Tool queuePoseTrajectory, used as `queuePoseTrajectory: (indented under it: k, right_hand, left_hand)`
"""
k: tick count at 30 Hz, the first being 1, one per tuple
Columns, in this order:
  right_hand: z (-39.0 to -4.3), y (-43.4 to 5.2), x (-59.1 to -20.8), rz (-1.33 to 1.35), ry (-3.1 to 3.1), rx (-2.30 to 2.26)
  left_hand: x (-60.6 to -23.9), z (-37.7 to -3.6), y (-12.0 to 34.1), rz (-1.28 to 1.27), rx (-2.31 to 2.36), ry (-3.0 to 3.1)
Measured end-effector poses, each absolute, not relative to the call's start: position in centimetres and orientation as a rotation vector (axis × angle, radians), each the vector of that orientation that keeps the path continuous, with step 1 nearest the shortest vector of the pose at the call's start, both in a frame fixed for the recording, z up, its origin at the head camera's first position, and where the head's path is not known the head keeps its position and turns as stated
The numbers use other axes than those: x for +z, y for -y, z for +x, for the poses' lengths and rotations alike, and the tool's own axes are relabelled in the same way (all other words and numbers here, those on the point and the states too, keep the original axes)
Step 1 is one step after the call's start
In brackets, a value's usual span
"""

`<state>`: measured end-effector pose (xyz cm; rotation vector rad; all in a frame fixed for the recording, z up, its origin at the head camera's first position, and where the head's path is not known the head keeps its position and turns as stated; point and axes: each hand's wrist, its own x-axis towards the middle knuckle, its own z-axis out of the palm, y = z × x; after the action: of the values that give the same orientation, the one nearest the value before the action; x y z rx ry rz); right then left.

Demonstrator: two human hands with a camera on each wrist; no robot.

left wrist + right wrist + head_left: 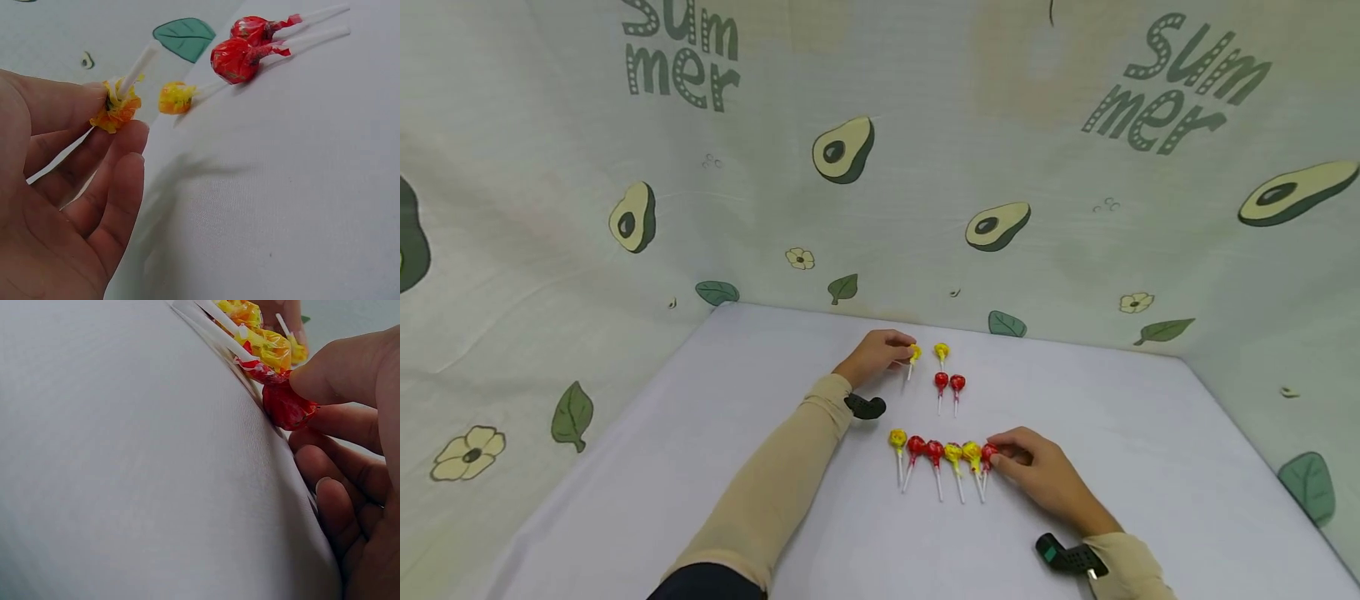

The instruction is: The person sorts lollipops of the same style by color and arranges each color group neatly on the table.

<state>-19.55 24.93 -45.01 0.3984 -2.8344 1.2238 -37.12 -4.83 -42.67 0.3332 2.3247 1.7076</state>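
Observation:
My left hand [872, 357] pinches a yellow-wrapped lollipop [119, 114] by its candy head, over the far part of the table. Its white stick points up and away from the palm in the left wrist view. Just right of it lie another yellow lollipop [942, 350] and two red lollipops [941, 380] side by side. Nearer to me, several red and yellow lollipops form a row, heads away from me. My right hand [1048, 477] holds the red lollipop [289, 407] at the row's right end between thumb and fingers, its head against the neighbouring yellow lollipop [270, 350].
A white cloth [700, 467] covers the table. Behind and beside it hangs a pale curtain [917, 275] printed with avocados, leaves and flowers. A dark strap device [867, 407] sits on the left wrist, another [1067, 557] on the right.

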Motion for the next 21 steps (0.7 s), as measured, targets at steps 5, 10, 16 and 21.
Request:
queuePoseTrajectory:
  k: [5,10,16,21]
  right_hand:
    - [-19.4,-25.0,-45.1,0.405,2.819,1.221]
    - [-19.3,-25.0,-45.3,0.395,2.814,1.222]
    - [-19.4,-24.9,-45.4,0.389,2.820,1.200]
    - [-19.6,-25.0,-45.4,0.377,2.842,1.194]
  left_hand:
    - [-43.0,-37.2,4.4,0.352,1.652,-2.390]
    - [-43.3,-37.4,4.1,0.355,1.579,-2.449]
    - [-43.5,-38.2,3.8,0.387,1.498,-2.515]
    - [-43.5,-38.6,3.7,0.394,1.472,-2.515]
